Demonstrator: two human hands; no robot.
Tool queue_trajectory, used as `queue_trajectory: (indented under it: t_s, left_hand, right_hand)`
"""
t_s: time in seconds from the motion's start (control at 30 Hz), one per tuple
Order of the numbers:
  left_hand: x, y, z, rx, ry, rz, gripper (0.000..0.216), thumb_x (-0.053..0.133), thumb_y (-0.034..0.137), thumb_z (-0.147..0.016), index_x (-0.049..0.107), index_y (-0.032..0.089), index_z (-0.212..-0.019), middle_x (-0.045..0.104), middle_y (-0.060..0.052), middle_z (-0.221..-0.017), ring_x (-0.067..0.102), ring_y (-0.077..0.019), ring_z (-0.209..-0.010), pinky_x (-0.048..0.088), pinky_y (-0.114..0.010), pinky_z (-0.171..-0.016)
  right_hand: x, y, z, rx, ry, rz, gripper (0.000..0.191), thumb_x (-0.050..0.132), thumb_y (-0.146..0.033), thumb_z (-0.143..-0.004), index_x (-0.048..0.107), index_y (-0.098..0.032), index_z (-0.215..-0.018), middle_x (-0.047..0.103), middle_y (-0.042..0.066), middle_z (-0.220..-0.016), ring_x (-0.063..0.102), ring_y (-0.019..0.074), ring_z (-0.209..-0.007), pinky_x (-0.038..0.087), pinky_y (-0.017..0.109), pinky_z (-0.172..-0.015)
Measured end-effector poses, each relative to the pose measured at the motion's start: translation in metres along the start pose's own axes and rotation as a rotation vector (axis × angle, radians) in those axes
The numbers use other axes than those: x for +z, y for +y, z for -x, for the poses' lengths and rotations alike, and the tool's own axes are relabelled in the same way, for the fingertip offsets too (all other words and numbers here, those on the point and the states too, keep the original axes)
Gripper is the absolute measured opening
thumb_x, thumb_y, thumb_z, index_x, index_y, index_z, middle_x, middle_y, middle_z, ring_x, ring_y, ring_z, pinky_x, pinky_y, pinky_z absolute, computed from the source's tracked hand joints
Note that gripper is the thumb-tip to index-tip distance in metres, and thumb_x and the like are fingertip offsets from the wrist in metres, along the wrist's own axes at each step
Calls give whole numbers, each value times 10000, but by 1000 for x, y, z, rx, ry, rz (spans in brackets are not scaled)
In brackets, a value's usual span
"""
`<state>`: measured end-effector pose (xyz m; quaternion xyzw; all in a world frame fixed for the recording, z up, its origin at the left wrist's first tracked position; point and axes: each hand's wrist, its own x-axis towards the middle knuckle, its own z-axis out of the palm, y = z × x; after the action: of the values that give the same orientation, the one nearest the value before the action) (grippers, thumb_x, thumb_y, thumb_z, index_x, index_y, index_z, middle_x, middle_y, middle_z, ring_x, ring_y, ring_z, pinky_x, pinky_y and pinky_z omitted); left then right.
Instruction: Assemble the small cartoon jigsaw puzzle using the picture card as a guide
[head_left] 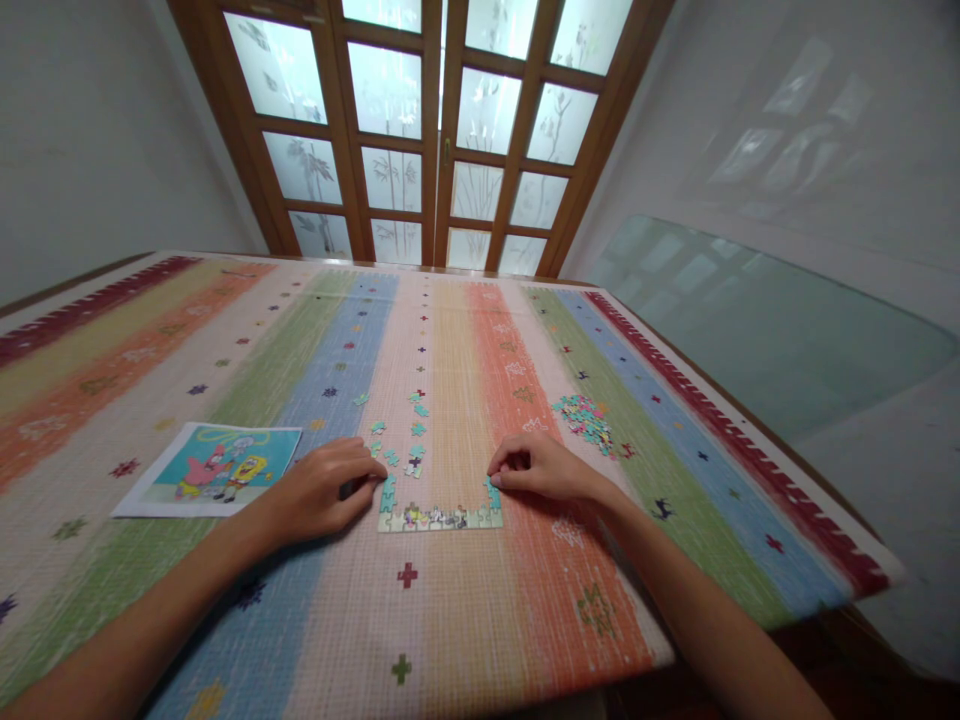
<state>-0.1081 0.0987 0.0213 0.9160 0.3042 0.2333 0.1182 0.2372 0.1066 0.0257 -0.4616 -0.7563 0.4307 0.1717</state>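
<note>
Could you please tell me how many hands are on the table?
2: the left hand beside the puzzle border, at its left corner; the right hand at its right corner. None seem hidden.

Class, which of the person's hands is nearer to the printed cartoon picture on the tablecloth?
Left. The left hand rests just right of the cartoon picture, near its corner; the right hand lies farther right, at the far end of the puzzle border.
</note>
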Motion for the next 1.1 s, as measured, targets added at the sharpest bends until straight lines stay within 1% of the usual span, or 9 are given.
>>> queue_trajectory:
  t_s: [0.23,0.37,0.57,0.97,1.1]
  left_hand:
    - [-1,1,0,-10,-13,-3,236,459,168,-945,692,193,-915,672,-40,-772,597,-182,-725,474,-313,-683]
    - [-1,1,0,-7,-14,-1,234,463,163,-940,692,197,-916,677,-39,-773,602,-185,-734,474,-313,-683]
    - [-1,1,-1,15,-6,-2,227,467,154,-939,689,191,-914,684,-43,-782,609,-189,-739,473,-316,-685]
    - [-2,2,-2,20,-16,-34,233,459,163,-958,690,191,-945,687,-48,-792,614,-191,-745,478,-323,-690]
    - [-3,2,-2,15,-13,-55,246,457,162,-956,701,199,-959,689,-42,-776,610,-195,-742,475,-332,-694]
  right_hand:
    - [0,0,0,-11,-1,30,62,715,-200,-803,763,-161,-805,641,11,-685,503,119,-611,377,264,-578]
    - [-2,-2,2,-25,-8,50,88,672,-161,-817,759,-174,-817,650,14,-701,519,123,-626,395,266,-595]
    - [-3,-7,8,-21,-3,58,107,724,-144,-749,741,-165,-852,611,-1,-694,526,123,-626,401,257,-574]
    - [0,-5,7,40,-22,-17,114,706,-128,-738,654,-171,-829,542,-43,-644,465,100,-584,351,234,-536]
    - [0,-6,7,44,-38,-27,130,711,-133,-730,641,-182,-828,545,-49,-634,466,102,-576,343,235,-535]
